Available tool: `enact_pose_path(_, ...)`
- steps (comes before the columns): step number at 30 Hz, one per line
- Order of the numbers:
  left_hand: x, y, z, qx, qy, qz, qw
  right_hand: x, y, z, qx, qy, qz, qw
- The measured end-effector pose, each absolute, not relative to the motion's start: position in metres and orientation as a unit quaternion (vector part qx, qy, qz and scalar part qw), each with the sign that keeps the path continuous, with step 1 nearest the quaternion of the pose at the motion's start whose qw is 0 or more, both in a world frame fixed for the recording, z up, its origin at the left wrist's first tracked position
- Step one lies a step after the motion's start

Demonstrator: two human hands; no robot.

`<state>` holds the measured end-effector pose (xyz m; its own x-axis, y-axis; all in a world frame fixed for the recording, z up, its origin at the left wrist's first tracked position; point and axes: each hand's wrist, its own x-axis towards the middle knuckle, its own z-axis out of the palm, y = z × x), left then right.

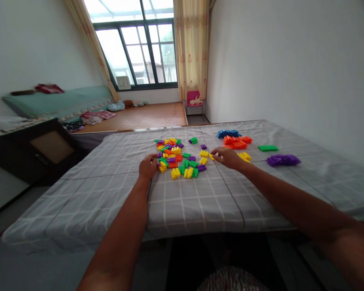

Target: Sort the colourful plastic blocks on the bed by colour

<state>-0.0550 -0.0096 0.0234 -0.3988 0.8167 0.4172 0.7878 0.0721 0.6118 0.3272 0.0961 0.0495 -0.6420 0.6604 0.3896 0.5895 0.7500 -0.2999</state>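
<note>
A broad worktop under grey checked cloth [115, 194] carried a loose heap of multicoloured plastic blocks [172, 165]; to its right lay single-colour piles, among them a purple plastic pile [283, 160]. The left hand [148, 166] curled at the heap's left edge, though whether it gripped anything could not be told. The right hand [227, 157] pinched a small yellow plastic block [212, 157] beside the heap's right edge. That block would probably handle light and stiff (perhaps slightly slippery), best taken by its sides. It looked bright, partly hidden by fingertips.
</note>
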Motion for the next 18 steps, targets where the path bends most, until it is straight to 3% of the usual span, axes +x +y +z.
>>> enact_pose_path(3, -0.060, -0.010, 0.022, 0.546, 0.733, 0.405, -0.025, 0.272, 0.124, 0.048, -0.341, -0.914, 0.048, 0.216)
enact_pose_path(9, -0.065, -0.006, 0.020, 0.551, 0.736, 0.392, -0.004, 0.207, 0.198, 0.046, -0.437, -0.884, 0.013, 0.166)
enact_pose_path(14, -0.068, -0.003, 0.022, 0.554, 0.738, 0.384, 0.008, 0.194, 0.220, 0.039, -0.440, -0.891, 0.013, 0.110)
enact_pose_path(18, -0.071, -0.002, 0.022, 0.553, 0.740, 0.383, 0.013, 0.202, 0.213, 0.044, -0.444, -0.888, 0.017, 0.120)
